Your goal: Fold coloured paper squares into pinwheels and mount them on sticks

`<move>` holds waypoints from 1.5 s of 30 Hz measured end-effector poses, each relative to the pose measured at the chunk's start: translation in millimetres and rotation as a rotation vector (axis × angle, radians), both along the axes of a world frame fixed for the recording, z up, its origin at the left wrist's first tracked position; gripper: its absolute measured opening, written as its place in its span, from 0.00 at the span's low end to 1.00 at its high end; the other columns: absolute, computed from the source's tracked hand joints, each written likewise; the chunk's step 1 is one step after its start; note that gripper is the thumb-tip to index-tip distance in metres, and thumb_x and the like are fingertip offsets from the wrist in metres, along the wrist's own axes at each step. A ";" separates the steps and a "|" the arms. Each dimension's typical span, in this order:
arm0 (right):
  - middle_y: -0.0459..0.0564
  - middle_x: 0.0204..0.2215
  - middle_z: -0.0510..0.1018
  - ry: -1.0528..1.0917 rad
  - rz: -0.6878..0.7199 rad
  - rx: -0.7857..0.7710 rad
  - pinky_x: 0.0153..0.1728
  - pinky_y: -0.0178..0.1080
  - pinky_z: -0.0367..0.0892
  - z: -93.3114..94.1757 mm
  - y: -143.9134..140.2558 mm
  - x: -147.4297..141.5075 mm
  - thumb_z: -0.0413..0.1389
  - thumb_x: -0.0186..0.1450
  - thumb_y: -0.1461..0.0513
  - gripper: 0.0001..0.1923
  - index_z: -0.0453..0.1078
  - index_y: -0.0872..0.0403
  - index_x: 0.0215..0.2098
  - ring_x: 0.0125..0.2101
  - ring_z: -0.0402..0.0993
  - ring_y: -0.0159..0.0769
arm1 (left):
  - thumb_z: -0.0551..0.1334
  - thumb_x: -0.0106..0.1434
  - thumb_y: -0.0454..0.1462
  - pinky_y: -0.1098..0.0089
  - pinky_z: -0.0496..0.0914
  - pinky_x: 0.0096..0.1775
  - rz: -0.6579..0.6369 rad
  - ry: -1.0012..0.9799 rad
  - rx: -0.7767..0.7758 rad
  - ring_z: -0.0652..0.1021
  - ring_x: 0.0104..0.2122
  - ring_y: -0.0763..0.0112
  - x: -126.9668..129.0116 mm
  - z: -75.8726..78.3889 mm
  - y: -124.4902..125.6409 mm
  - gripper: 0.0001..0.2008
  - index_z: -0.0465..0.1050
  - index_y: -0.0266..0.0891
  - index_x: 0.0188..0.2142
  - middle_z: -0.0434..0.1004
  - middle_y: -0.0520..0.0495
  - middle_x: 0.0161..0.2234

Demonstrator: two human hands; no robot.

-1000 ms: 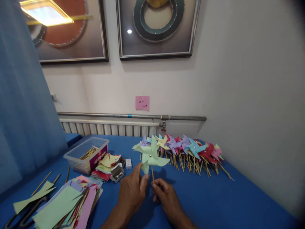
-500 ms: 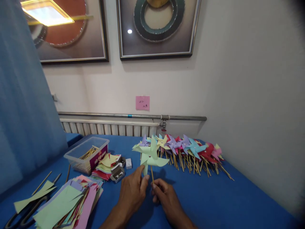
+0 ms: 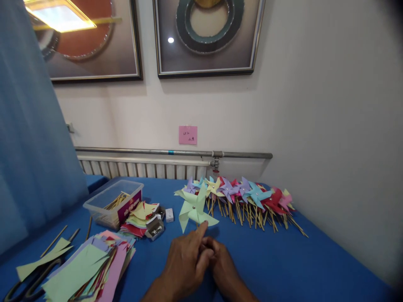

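Note:
A pale green paper pinwheel (image 3: 192,209) with a pin at its centre stands upright above the blue table. My right hand (image 3: 223,263) is closed low down, around the pinwheel's stick, most of which is hidden behind my other hand. Crossing in front, my left hand (image 3: 185,261) has its index finger stretched up to the lower right blade and its thumb apart; it grips nothing. Beyond lies a heap of colourful pinwheels (image 3: 242,191), their sticks pointing toward me.
On the left, a clear plastic box (image 3: 94,205) holds wooden sticks. Beside it lie cut paper pieces (image 3: 143,212), small boxes of pins (image 3: 155,230) and a white box (image 3: 169,215). Nearer are stacked paper sheets (image 3: 77,272) and scissors (image 3: 40,283). A radiator (image 3: 151,169) lines the wall.
The pinwheel's blades have turned. My left hand has moved right, now overlapping my right hand, its finger shifting from the bottom blade area to the lower right. The right hand stays around the stick.

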State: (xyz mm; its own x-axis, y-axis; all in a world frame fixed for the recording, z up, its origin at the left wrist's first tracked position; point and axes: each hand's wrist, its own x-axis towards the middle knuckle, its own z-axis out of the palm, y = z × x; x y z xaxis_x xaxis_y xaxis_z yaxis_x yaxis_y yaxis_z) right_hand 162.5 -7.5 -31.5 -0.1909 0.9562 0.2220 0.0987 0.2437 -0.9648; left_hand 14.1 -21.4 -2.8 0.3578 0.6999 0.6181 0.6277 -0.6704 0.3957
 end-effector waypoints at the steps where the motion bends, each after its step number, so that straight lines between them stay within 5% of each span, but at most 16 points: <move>1: 0.48 0.25 0.77 0.003 0.002 0.002 0.31 0.38 0.65 1.0 -0.5 -0.1 0.52 0.63 0.40 0.25 0.68 0.53 0.29 0.28 0.70 0.38 | 0.55 0.68 0.37 0.63 0.74 0.40 0.009 0.019 -0.016 0.81 0.38 0.63 1.2 -1.0 -0.1 0.28 0.57 0.39 0.67 0.82 0.43 0.40; 14: 0.45 0.22 0.72 -0.065 -0.001 -0.012 0.28 0.36 0.62 -4.0 3.4 3.5 0.51 0.67 0.45 0.21 0.70 0.53 0.32 0.24 0.68 0.36 | 0.54 0.70 0.40 0.62 0.74 0.35 0.237 0.008 0.046 0.82 0.33 0.60 -5.2 2.2 4.1 0.19 0.68 0.34 0.56 0.82 0.41 0.35; 28: 0.52 0.29 0.80 0.002 0.004 0.016 0.35 0.41 0.67 -2.8 2.8 1.7 0.53 0.64 0.43 0.22 0.71 0.54 0.31 0.32 0.73 0.43 | 0.56 0.68 0.37 0.61 0.74 0.40 0.007 0.078 -0.031 0.82 0.39 0.59 4.0 1.0 -3.6 0.25 0.62 0.36 0.63 0.83 0.41 0.43; 37: 0.51 0.27 0.79 0.057 0.031 -0.004 0.33 0.41 0.67 3.2 -0.3 0.4 0.55 0.61 0.46 0.19 0.71 0.53 0.30 0.31 0.73 0.43 | 0.56 0.68 0.39 0.57 0.74 0.40 0.098 0.167 -0.157 0.83 0.40 0.54 4.2 4.6 -2.9 0.23 0.65 0.37 0.62 0.84 0.41 0.43; 45: 0.45 0.23 0.73 0.029 0.014 -0.044 0.28 0.37 0.62 2.1 0.2 0.5 0.55 0.63 0.47 0.18 0.67 0.52 0.27 0.25 0.67 0.36 | 0.53 0.70 0.41 0.61 0.72 0.37 0.201 0.189 -0.104 0.83 0.36 0.56 2.4 6.4 -0.2 0.20 0.68 0.38 0.58 0.84 0.41 0.39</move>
State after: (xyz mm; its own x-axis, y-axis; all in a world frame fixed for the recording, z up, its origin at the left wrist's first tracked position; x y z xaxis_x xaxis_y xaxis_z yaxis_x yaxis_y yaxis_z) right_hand 163.1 -7.3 -29.3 -0.1984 0.9624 0.1856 0.0676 0.2023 -0.9770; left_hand 16.5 -21.6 3.6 0.3073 0.8246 0.4750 0.8130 -0.4869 0.3193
